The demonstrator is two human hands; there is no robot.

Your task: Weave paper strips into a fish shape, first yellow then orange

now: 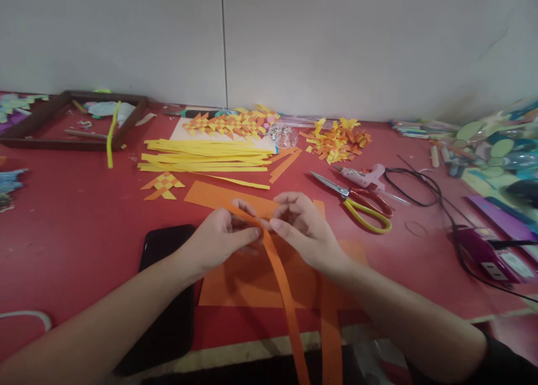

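Note:
My left hand (229, 231) pinches a long orange paper strip (282, 278) between thumb and fingers. The strip curves down from the fingertips past the bottom edge of the view. Just right of the pinch, my right hand (305, 231) has curved fingers with thumb and forefinger apart; its fingertips are close to the strip, and contact is unclear. Beneath both hands lie orange paper sheets (239, 290), partly covered. Another orange strip (332, 340) hangs over the table's front edge.
Yellow strips (205, 161) lie beyond my hands, beside a woven yellow-orange piece (165, 184). Scissors (348, 197) and a pink glue gun (363, 176) with a cord lie right. A black phone (168, 295) sits under my left forearm. A brown frame (54, 144) stands back left.

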